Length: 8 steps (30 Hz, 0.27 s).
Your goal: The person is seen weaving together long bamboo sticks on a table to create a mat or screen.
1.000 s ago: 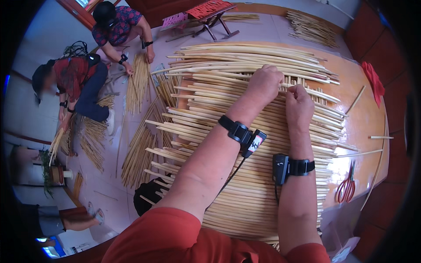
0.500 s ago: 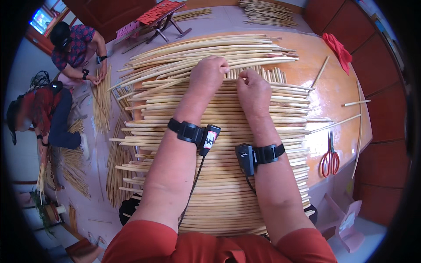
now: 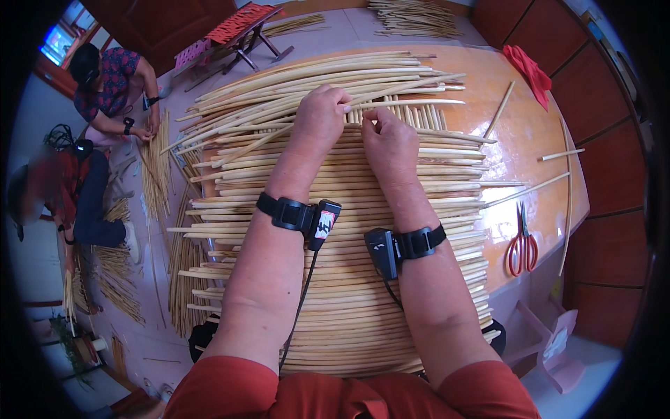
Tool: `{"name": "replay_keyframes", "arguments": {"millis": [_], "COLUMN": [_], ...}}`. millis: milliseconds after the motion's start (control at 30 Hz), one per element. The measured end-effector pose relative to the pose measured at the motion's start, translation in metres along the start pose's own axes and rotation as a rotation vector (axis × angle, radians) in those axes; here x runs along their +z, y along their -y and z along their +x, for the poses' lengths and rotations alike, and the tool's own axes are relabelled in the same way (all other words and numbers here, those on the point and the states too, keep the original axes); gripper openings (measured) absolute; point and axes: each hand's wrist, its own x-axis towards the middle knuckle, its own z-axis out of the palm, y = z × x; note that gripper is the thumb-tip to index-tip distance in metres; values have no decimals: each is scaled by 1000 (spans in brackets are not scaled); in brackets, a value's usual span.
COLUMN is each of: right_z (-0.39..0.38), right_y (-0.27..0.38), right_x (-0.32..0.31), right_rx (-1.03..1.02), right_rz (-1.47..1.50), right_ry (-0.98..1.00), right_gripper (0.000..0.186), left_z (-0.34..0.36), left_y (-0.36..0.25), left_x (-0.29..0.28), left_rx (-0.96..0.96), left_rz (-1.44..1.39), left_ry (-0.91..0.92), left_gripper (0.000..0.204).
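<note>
A wide mat of pale, thin wooden sticks (image 3: 335,237) lies in front of me, with the sticks side by side. My left hand (image 3: 322,115) is closed in a pinch at its far edge, close to the end of a row of short upright-looking stick pieces (image 3: 422,117). Just right of it, my right hand (image 3: 391,140) is also closed, thumb against fingers, over the topmost sticks of the mat. Whatever the fingertips grip is too small or hidden to make out. Beyond both hands lies a loose bundle of long sticks (image 3: 300,84).
Scissors with red handles (image 3: 523,253) lie on the orange table (image 3: 499,188) at right, near a few loose sticks. A red cloth (image 3: 528,75) hangs at the far right corner. Two people (image 3: 115,84) handle sticks on the left. A pink stool (image 3: 551,349) stands at lower right.
The whole view has shifted slightly. Some long sticks beyond my hands lie a little differently, one now slanting above the short row. Both hands stay closed in nearly the same place.
</note>
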Motion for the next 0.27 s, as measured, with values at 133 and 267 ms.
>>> {"name": "replay_keyframes", "arguments": {"millis": [133, 267], "right_z": [0, -1], "right_y": [-2, -1], "right_x": [2, 1], "right_rx": [-30, -21], "right_rz": [4, -37], "right_ry": [-34, -22], "right_gripper": [7, 8], "left_z": [-1, -1], "left_y": [1, -3], "left_x": [1, -1], "left_rx": [14, -16], "left_rz": [27, 14], "left_ry": [-1, 26], "left_gripper": [7, 7]}}
